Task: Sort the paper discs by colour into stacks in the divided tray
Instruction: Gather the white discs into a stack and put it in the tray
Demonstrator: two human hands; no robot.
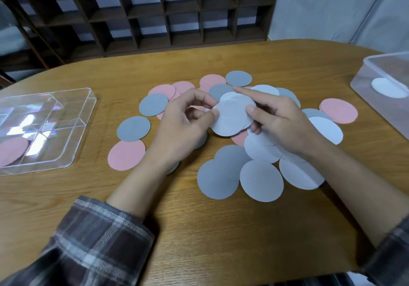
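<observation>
My left hand [183,119] and right hand [281,124] pinch a few white discs [234,115] between them, thumbs on top and fingers curled beneath, just above the table [199,230]. The discs are thin, matte paper rounds with no long axis. Loose discs [218,175] in grey, pink and white lie around. The clear divided tray [82,130] sits well left, nearer my left hand, with one pink disc [12,150] inside.
</observation>
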